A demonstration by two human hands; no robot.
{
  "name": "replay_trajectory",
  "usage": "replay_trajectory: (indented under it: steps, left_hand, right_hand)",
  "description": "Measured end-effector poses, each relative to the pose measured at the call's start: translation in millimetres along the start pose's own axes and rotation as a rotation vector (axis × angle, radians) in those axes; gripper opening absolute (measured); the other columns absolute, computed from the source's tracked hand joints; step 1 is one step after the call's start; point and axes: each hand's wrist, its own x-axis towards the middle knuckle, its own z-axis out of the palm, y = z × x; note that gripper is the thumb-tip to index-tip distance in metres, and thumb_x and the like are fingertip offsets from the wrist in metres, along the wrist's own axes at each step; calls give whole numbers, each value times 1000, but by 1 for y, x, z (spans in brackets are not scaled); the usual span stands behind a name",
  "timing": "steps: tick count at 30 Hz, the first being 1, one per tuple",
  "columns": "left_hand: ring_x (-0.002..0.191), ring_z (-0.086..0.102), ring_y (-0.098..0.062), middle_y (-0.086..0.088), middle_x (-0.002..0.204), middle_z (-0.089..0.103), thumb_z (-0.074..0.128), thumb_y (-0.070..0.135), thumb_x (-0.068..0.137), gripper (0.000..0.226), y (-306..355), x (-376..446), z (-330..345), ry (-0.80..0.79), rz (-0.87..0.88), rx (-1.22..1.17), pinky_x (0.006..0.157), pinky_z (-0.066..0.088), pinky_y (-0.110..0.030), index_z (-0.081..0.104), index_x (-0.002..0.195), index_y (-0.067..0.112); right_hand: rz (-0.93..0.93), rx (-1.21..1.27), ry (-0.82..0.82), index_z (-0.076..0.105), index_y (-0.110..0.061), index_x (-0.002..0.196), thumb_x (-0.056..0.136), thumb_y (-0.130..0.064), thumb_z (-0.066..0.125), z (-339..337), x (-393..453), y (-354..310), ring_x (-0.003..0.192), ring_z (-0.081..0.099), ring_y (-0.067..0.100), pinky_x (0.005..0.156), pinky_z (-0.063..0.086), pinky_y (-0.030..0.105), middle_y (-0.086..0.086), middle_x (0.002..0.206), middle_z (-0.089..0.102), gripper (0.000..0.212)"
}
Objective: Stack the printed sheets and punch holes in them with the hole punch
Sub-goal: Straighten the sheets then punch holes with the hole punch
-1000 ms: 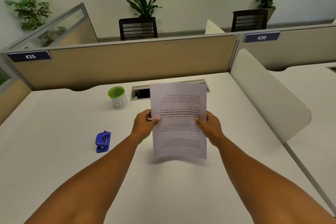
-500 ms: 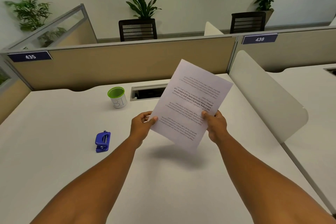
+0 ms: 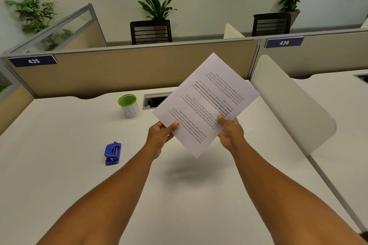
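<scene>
The printed sheets [image 3: 207,101] are held in the air above the white desk [image 3: 59,175], tilted clockwise with one corner pointing down. Their text faces me upside down. My left hand [image 3: 161,135] pinches the lower left edge, thumb on top. My right hand [image 3: 231,133] grips the lower right edge. How many sheets are in the stack is not clear. The blue hole punch [image 3: 113,153] lies on the desk to the left of my left forearm, apart from both hands.
A white cup with a green rim [image 3: 129,105] stands behind the punch, beside a cable opening [image 3: 153,101] in the desk. A beige partition [image 3: 129,69] closes the back. A white curved divider [image 3: 288,101] borders the right side.
The sheets have turned clockwise from upright to a diagonal tilt and risen a little. Both hands kept their grip and shifted slightly right. The hole punch has not moved.
</scene>
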Motion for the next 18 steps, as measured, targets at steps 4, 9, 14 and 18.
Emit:
replay_trajectory:
  steps: [4,9,14,18]
  left_hand:
    - [101,71,-19,-1,112,74,78,17,81,40,1,2,5,-45,2,-4,84,58,-32,64,119,14]
    - [95,72,-18,-1,108,75,79,14,80,39,4,2,9,-48,10,-7,68,59,-25,64,116,15]
    - [99,70,-21,-3,109,73,76,12,83,36,7,4,5,-17,24,58,67,59,-25,64,116,13]
    - [99,68,-24,-5,109,71,74,12,84,30,10,7,-6,18,33,177,81,58,-35,64,112,14]
  right_hand:
    - [29,26,-12,54,-19,124,88,6,59,7,0,1,116,60,33,98,47,57,11,128,62,44]
    - [28,-13,-35,53,-21,124,88,7,59,6,0,0,114,61,31,95,49,58,9,127,63,46]
    - [-16,-54,6,53,-21,121,87,6,62,-3,0,-6,108,64,29,88,54,52,12,123,64,44]
    - [-49,-76,46,49,-14,130,85,4,66,-15,1,-10,112,63,32,93,52,51,14,125,63,52]
